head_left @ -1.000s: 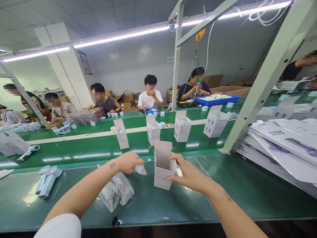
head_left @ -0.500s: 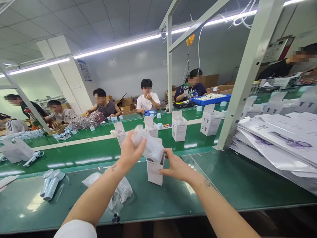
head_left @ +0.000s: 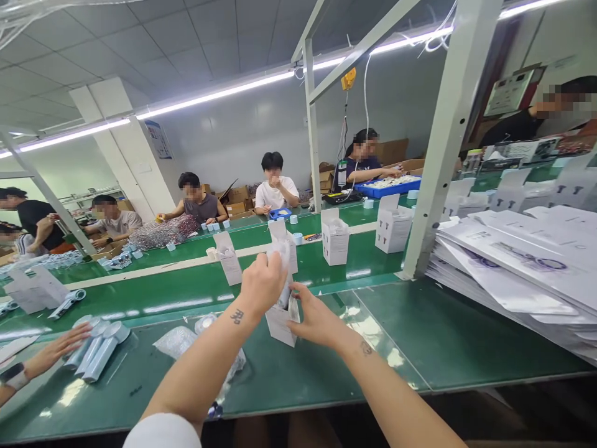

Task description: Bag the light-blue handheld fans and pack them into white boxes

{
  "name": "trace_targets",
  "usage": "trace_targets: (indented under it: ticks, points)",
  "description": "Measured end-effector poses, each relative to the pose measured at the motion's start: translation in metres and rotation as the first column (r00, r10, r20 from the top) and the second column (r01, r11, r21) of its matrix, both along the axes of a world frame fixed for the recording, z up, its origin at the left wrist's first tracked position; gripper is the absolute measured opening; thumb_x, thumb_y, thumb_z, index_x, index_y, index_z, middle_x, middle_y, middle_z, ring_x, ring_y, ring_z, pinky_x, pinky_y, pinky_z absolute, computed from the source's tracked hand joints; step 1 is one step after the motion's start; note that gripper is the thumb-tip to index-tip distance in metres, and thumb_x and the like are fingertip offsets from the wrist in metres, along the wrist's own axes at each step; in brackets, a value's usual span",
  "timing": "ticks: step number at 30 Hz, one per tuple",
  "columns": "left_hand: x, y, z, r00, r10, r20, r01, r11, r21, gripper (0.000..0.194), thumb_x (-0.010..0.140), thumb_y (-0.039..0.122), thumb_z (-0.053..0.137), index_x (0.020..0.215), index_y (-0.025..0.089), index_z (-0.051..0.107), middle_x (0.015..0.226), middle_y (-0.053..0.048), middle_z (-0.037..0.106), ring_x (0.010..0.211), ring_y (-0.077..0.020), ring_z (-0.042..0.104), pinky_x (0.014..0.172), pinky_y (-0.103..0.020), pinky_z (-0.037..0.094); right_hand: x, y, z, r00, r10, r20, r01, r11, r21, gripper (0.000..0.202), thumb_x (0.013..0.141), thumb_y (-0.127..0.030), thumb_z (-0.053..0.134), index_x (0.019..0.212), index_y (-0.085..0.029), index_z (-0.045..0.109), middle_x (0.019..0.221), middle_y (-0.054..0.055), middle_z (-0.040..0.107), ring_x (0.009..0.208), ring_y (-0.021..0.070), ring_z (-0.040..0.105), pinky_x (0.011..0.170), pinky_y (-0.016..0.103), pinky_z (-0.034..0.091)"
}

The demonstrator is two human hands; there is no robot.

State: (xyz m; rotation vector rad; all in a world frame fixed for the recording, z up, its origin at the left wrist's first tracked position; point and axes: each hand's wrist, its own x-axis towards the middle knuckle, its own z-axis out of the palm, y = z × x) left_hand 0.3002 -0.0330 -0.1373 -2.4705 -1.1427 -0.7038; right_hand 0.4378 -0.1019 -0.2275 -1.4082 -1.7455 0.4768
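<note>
My left hand point(head_left: 262, 281) is closed on a bubble-wrapped item point(head_left: 285, 289), held upright over an open white box point(head_left: 281, 328). The item's lower end is inside the box's mouth; what is under the wrap cannot be made out. Thumb and fingers of my right hand point(head_left: 319, 318) grip the right side of this box, which stands on the green worktop point(head_left: 354, 373). Beneath my left forearm lies more bubble wrap point(head_left: 175, 342), partly hidden by the arm.
Pale blue handheld parts point(head_left: 105, 351) lie at left, with a co-worker's hand point(head_left: 60, 345) over them. Open white boxes point(head_left: 336, 239) stand along the green conveyor point(head_left: 181, 292). A metal post point(head_left: 443, 149) and a paper stack point(head_left: 508, 274) are at right. Several people sit across.
My left hand has turned the wrapped item from tilted to upright and lowered its end into the box. A co-worker's hand has come in at left, where another blue part now lies.
</note>
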Motion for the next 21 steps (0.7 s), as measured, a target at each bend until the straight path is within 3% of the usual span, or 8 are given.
trace_targets:
  ticks: [4,7,11,14,16,18,21]
  points:
    - [0.005,-0.005,-0.023,0.998,-0.025,-0.059,0.018,0.992,-0.125,0.027,0.095,0.034,0.035,0.103,0.017,0.054,0.094,-0.013,0.058,0.079,-0.0228,0.06,0.062,-0.031,0.044,-0.004,0.001,0.001,1.0,-0.001,-0.027,0.003,0.999,0.04,0.069,0.065,-0.015,0.059,0.128,-0.021,0.029,0.119,0.012,0.055,0.113,0.0282,0.054,0.094,0.044,0.044]
    - [-0.009,-0.011,-0.026,0.988,-0.025,-0.154,-0.011,0.973,-0.23,0.027,0.095,0.034,0.037,0.095,0.016,0.057,0.094,-0.012,0.059,0.076,-0.0217,0.059,0.064,-0.033,0.044,-0.002,0.001,-0.003,0.999,-0.01,-0.03,0.01,1.0,0.0,0.07,0.066,-0.017,0.06,0.128,-0.021,0.028,0.124,0.012,0.051,0.116,0.0274,0.053,0.096,0.044,0.043]
    - [-0.035,-0.024,-0.031,0.964,-0.168,-0.208,0.146,0.982,-0.118,0.032,0.094,0.04,0.039,0.084,0.017,0.06,0.102,-0.013,0.06,0.096,-0.0283,0.053,0.082,-0.044,0.041,0.0,0.005,-0.012,0.998,-0.005,-0.056,0.002,0.999,-0.039,0.076,0.07,-0.022,0.062,0.136,-0.023,0.023,0.134,0.014,0.044,0.121,0.0276,0.048,0.099,0.047,0.042]
    - [-0.04,-0.026,-0.051,0.933,-0.266,-0.243,0.234,0.96,-0.152,0.017,0.088,0.035,0.052,0.092,0.019,0.058,0.094,-0.01,0.061,0.101,-0.0312,0.049,0.084,-0.049,0.037,-0.003,0.01,-0.015,0.994,0.038,-0.107,-0.04,0.999,-0.015,0.078,0.073,-0.027,0.064,0.138,-0.025,0.021,0.139,0.015,0.039,0.124,0.027,0.046,0.102,0.049,0.041]
    - [-0.041,-0.019,-0.065,0.938,-0.262,-0.228,0.221,0.957,-0.19,0.011,0.086,0.028,0.054,0.094,0.019,0.056,0.089,-0.009,0.061,0.098,-0.0301,0.05,0.082,-0.048,0.038,-0.006,0.012,-0.013,0.988,0.07,-0.136,-0.069,0.998,0.01,0.079,0.076,-0.029,0.063,0.14,-0.026,0.019,0.144,0.015,0.033,0.13,0.0277,0.04,0.104,0.05,0.04]
    - [-0.047,-0.007,-0.069,0.952,-0.242,-0.187,0.206,0.959,-0.194,0.007,0.088,0.022,0.05,0.089,0.019,0.056,0.084,-0.008,0.061,0.094,-0.0276,0.05,0.081,-0.045,0.039,-0.004,0.007,-0.01,0.983,0.061,-0.172,-0.064,0.998,-0.011,0.08,0.08,-0.035,0.06,0.144,-0.029,0.012,0.151,0.014,0.022,0.135,0.029,0.035,0.102,0.05,0.043]
    - [-0.081,0.022,-0.054,0.97,-0.217,-0.111,0.188,0.956,-0.225,0.012,0.087,0.017,0.047,0.077,0.019,0.054,0.076,-0.007,0.06,0.087,-0.0239,0.05,0.078,-0.037,0.043,0.018,-0.016,-0.02,0.971,-0.04,-0.235,0.0,0.986,-0.166,0.079,0.084,-0.048,0.055,0.146,-0.038,0.008,0.154,0.011,0.02,0.127,0.0313,0.047,0.096,0.05,0.05]
